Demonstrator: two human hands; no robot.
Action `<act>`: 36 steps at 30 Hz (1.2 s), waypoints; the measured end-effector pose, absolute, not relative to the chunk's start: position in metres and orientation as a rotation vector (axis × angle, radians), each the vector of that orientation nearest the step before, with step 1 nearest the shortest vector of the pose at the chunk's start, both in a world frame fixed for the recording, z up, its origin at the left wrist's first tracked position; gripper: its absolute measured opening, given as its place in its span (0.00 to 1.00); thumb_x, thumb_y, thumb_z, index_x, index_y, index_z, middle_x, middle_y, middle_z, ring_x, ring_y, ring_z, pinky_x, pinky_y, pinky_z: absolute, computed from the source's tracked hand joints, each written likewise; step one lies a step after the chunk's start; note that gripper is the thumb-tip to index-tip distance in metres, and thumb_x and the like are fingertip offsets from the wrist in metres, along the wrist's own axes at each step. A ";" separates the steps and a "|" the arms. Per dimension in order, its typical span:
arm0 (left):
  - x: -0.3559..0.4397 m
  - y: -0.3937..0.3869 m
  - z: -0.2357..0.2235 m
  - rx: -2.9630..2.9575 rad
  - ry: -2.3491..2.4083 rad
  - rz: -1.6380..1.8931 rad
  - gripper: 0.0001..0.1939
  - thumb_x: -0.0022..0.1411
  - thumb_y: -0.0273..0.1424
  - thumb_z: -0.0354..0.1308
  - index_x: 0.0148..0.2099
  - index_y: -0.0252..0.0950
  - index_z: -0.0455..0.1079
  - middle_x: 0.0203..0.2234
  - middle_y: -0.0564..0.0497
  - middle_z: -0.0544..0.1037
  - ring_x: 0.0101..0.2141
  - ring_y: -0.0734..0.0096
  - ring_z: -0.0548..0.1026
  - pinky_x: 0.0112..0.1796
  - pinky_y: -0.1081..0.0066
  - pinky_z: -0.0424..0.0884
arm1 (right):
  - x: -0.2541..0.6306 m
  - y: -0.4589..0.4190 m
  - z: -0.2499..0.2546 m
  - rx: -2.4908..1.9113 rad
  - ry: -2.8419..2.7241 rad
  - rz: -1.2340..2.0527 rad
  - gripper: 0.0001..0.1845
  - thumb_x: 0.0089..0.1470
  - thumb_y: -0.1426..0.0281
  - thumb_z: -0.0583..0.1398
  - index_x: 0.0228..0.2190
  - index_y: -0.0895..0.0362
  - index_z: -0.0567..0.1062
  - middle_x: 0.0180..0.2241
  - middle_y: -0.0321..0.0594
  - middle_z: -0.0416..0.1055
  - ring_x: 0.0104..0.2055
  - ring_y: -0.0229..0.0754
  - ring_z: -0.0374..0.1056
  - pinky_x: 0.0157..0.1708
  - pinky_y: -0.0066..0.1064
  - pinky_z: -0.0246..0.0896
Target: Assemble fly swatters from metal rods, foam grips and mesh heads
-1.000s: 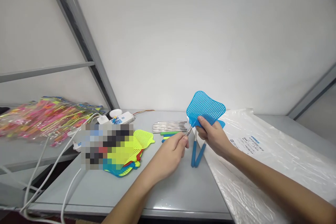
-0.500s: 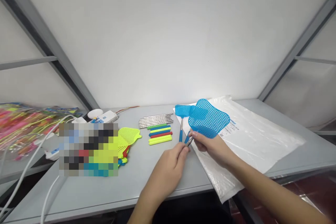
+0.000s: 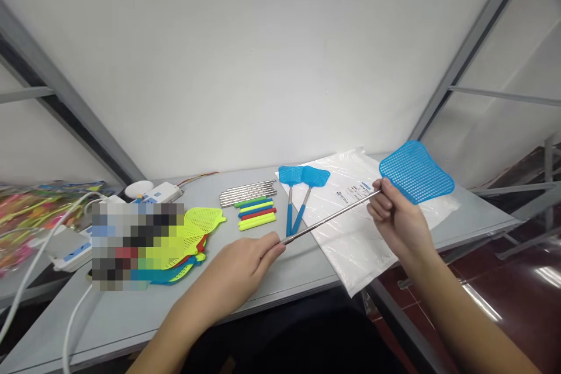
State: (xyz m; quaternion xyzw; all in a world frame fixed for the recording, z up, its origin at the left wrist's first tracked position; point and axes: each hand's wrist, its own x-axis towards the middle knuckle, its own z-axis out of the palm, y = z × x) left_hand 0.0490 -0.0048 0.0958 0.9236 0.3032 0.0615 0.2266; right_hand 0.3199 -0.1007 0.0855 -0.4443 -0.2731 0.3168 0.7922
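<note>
A blue fly swatter [image 3: 416, 172] with a long metal telescopic rod stretches between my two hands. My right hand [image 3: 401, 216] pinches the rod just below the perforated head. Around the rod's other end, my left hand [image 3: 249, 263] is closed, hiding that end. Two shorter blue fly swatters [image 3: 302, 198] with blue grips lie beyond the rod, their heads over a white plastic bag [image 3: 363, 245]. Left of them are several coloured handle tubes [image 3: 258, 214] in green, blue, yellow and red, with several metal rods [image 3: 248, 191] lying behind.
Yellow, red and blue swatter heads [image 3: 204, 221] are piled at the left, partly under a blurred patch. Power strips [image 3: 162, 193] and white cables [image 3: 33, 272] lie further left. Bagged colourful items [image 3: 52, 204] sit on a neighbouring surface. Grey metal frame posts [image 3: 473, 47] rise behind the table [image 3: 131, 315].
The rod has been pulled out to a much greater length. My right hand moved right with the swatter head, my left hand moved left, and the view has shifted.
</note>
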 end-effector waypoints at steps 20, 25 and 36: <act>0.033 -0.034 0.081 2.805 0.941 0.081 0.17 0.73 0.39 0.38 0.34 0.40 0.61 0.21 0.53 0.72 0.22 0.65 0.72 0.24 0.70 0.46 | 0.272 -0.115 0.063 -1.048 -0.810 0.866 0.16 0.56 0.55 0.61 0.28 0.55 0.75 0.18 0.31 0.55 0.21 0.35 0.51 0.23 0.30 0.47; 0.025 -0.026 0.079 2.873 0.999 0.143 0.18 0.72 0.40 0.40 0.32 0.39 0.61 0.19 0.54 0.70 0.22 0.66 0.72 0.24 0.69 0.46 | 0.288 -0.112 0.066 -0.973 -0.713 0.809 0.15 0.55 0.56 0.62 0.28 0.55 0.73 0.19 0.30 0.53 0.21 0.33 0.49 0.21 0.29 0.47; 0.035 -0.039 0.065 3.155 0.923 0.368 0.21 0.73 0.40 0.38 0.31 0.39 0.63 0.17 0.53 0.68 0.19 0.68 0.66 0.25 0.66 0.39 | 0.250 -0.119 0.049 -1.177 -1.047 1.123 0.12 0.59 0.59 0.60 0.37 0.55 0.75 0.22 0.34 0.65 0.22 0.34 0.60 0.23 0.29 0.54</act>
